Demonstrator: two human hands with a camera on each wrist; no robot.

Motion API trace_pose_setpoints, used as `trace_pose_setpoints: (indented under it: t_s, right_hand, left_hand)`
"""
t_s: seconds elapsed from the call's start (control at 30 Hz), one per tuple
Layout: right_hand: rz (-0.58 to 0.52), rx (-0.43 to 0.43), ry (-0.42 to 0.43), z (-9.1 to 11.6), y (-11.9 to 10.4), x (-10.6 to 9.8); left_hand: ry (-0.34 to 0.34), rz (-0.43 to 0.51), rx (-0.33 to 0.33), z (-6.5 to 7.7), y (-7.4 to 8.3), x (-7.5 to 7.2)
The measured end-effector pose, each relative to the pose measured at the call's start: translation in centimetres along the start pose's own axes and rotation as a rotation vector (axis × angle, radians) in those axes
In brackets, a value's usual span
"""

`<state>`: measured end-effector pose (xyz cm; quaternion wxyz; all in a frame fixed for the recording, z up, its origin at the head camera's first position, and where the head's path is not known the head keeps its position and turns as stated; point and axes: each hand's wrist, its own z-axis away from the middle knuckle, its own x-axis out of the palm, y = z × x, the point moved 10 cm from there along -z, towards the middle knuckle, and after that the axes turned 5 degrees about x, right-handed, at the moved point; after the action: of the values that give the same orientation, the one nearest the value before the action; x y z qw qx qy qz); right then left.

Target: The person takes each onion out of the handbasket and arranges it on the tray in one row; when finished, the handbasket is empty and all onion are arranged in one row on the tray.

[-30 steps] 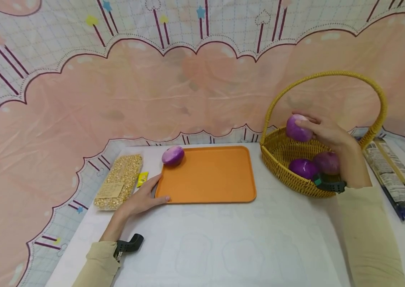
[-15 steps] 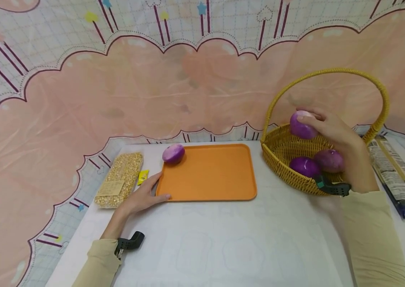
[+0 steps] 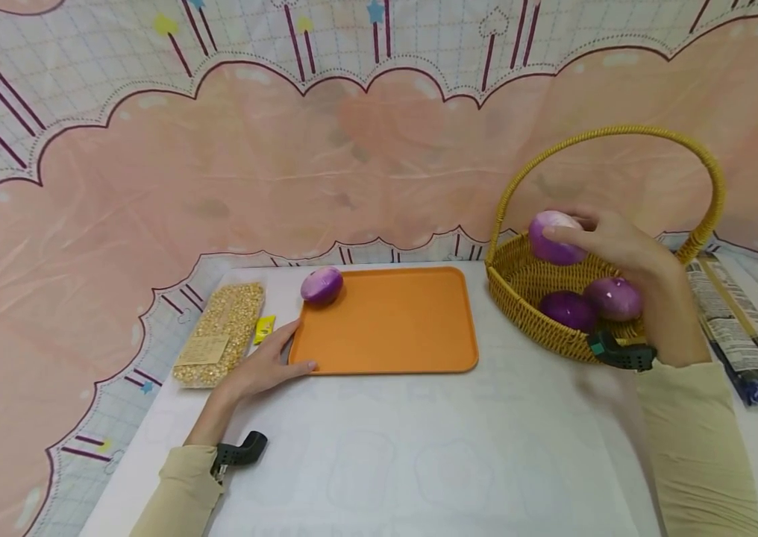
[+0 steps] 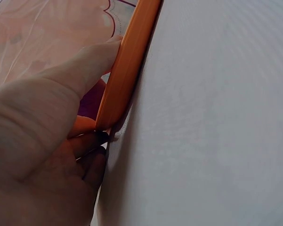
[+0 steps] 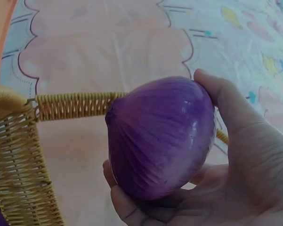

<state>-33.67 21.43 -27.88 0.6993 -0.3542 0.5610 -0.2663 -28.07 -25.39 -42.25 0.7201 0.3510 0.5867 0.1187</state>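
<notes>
My right hand (image 3: pixel 614 235) grips a purple onion (image 5: pixel 160 136) between thumb and fingers, holding it above the wicker basket (image 3: pixel 520 298) and under its arched handle. Two more purple onions lie in the basket, a dark onion (image 3: pixel 568 311) and a paler onion (image 3: pixel 614 298) beside it. My left hand (image 3: pixel 265 369) holds the near left corner of an orange tray (image 3: pixel 386 321), its thumb along the front edge and its fingers at the left side. In the left wrist view, the fingers reach around that corner. Another onion (image 3: pixel 321 286) sits on the tray's far left corner.
Left of the tray lies a clear bag of yellow kernels (image 3: pixel 224 328), with a small yellow packet (image 3: pixel 265 329) between them. A long printed package (image 3: pixel 741 335) lies right of the basket. Everything stands on a white table (image 3: pixel 406 447) against a patterned cloth backdrop.
My right hand shifts slightly right, then back left and a little lower, with the onion still gripped. More of the paler onion in the basket shows. My left hand keeps its place at the tray.
</notes>
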Motion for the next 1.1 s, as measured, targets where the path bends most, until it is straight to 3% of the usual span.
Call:
trace_pose_setpoints:
  t_s: [0.27, 0.87, 1.1]
  right_hand:
    - [0.034, -0.025, -0.011, 0.2, -0.8, 0.4]
    - [0.069, -0.083, -0.044, -0.5, -2.9, 3.9]
    - [0.012, -0.073, -0.09, -0.9, -2.9, 5.0]
  left_hand:
    - [-0.003, 0.004, 0.004, -0.1, 0.1, 0.0]
    - [-0.007, 0.008, -0.006, 0.0, -0.2, 0.0]
    - [-0.007, 0.008, 0.0, -0.1, 0.0, 0.0]
